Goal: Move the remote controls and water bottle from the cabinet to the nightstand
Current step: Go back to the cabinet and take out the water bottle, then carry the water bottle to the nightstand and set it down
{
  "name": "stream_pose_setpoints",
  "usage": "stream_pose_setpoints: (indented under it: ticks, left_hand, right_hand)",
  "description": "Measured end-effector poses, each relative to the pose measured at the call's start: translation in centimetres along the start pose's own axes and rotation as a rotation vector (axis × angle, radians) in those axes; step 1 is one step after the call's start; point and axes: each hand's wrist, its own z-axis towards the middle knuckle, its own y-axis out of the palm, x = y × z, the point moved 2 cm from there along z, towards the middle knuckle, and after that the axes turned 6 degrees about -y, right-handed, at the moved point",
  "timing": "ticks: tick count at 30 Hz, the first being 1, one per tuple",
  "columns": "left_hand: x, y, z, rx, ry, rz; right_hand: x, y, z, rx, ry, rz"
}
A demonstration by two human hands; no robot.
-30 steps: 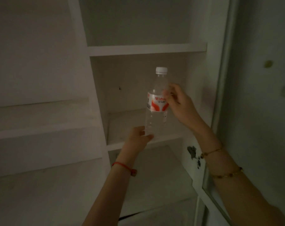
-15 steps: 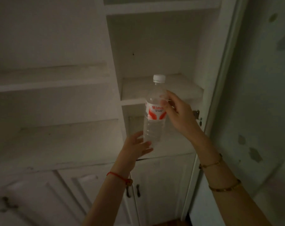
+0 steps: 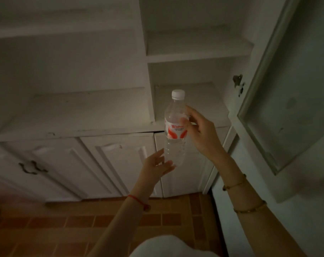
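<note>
A clear water bottle [image 3: 175, 130] with a white cap and a red-and-white label is upright in the air in front of the white cabinet [image 3: 109, 119]. My right hand [image 3: 203, 132] grips it at the label from the right. My left hand [image 3: 157, 166] cups the bottle's base from below with its fingers spread. No remote control is in view. The cabinet's shelves show nothing on them.
The cabinet's glass door [image 3: 279, 101] hangs open at the right, close to my right forearm. Closed lower doors with a dark metal handle [image 3: 32, 166] sit below the shelves. Brown tiled floor [image 3: 79, 225] lies underneath.
The bottle has come out of the shelf compartment and down toward me, held by both hands. My view has tilted downward, so the lower doors and floor now show.
</note>
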Motion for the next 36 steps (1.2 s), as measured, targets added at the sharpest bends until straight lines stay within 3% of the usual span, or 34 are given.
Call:
stream_pose_setpoints:
  ticks: [10,21,36]
  left_hand:
    - [-6.1,-3.2,-2.0,0.015,-0.059,0.15]
    - [-8.4,-5.8,-4.9,0.053,-0.064,0.076]
    - [-11.7,-15.5,-17.4,0.59,-0.067,-0.175]
  right_hand:
    - [2.2,3.8,-4.9,-0.048,0.101,-0.013]
    - [1.5,7.5,-6.1,-0.154,0.08,0.022]
    - [-6.1,22.9,-8.7,-0.685,-0.087,0.295]
